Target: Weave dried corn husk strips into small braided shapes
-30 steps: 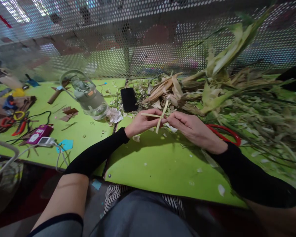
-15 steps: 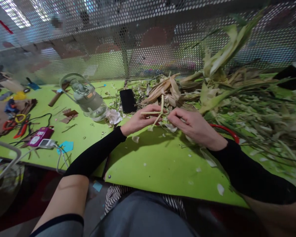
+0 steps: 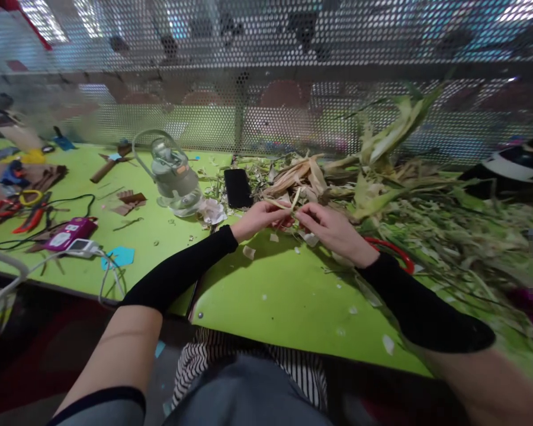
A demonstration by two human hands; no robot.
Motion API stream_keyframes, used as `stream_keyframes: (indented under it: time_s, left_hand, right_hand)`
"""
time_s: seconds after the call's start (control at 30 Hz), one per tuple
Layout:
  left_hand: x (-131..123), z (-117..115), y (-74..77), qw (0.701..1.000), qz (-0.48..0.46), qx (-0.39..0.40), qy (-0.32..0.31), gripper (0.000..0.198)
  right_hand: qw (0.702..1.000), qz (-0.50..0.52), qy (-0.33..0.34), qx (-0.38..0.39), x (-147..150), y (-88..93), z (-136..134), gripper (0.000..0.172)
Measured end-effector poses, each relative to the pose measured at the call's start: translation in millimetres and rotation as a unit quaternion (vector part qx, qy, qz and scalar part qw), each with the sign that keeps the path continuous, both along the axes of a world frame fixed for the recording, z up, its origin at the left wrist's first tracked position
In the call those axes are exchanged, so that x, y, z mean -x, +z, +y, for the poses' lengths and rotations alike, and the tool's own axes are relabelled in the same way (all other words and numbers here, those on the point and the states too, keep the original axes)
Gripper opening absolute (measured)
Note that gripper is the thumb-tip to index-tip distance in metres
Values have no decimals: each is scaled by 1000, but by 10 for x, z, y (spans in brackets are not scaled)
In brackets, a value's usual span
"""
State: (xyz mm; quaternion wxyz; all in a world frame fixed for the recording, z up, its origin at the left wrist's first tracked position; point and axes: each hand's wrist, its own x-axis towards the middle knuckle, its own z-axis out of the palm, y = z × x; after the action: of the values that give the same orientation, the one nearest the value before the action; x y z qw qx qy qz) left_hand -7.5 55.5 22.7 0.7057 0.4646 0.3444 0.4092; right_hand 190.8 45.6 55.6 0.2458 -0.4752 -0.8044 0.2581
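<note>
Pale, narrow plant strips [image 3: 296,196], apparently corn husk, cross one another between my two hands above the green table [image 3: 266,322]. My left hand [image 3: 263,218] is closed on the strips from the left, fingers pinched together. From the right, my right hand [image 3: 326,226] pinches at the same strips, its fingertips almost meeting those of the left. Just behind the hands lies a heap of dry, tan husks [image 3: 308,177]. Part of a red ring-shaped handle [image 3: 397,253] shows by my right wrist; what it belongs to is hidden.
Behind my left hand lie a black phone [image 3: 238,188] and crumpled white paper [image 3: 212,210], beside a clear water jug [image 3: 173,180]. Green husks and shreds [image 3: 462,236] cover the right side. Pliers [image 3: 32,213] and a purple device [image 3: 71,234] with cables sit left. A perforated metal screen [image 3: 249,118] stands behind.
My hands have drawn closer together, fingertips now nearly touching at the strips. The strips stick out less and lie at another angle. The camera view has turned slightly.
</note>
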Motion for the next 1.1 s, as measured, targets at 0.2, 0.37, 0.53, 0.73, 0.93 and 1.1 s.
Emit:
stream_keyframes:
  time_s: [0.2,0.37,0.53,0.73,0.93,1.1]
  left_hand:
    - [-21,40,5,999,-12,7,41,15]
    - [40,130,343,995,26,-87,40,19]
    - [-27,77,718,989,-7,-144,21,12]
    - [-102,-127,772,993,-92,-66,-44,12]
    - [-1,-410,953,986,-49,-115,-110,27]
    - [-58,-438,904,986,-34,-149,-72,30]
  right_hand:
    - [994,95,-52,4,213,-76,256,37]
    - [987,159,-1,-2,337,195,326,38]
    - [957,291,-14,-7,320,515,196,37]
    - [932,359,-33,-37,230,515,9,36]
    - [933,359,13,37,151,721,-394,32]
    - [958,285,-1,-40,98,747,-435,32]
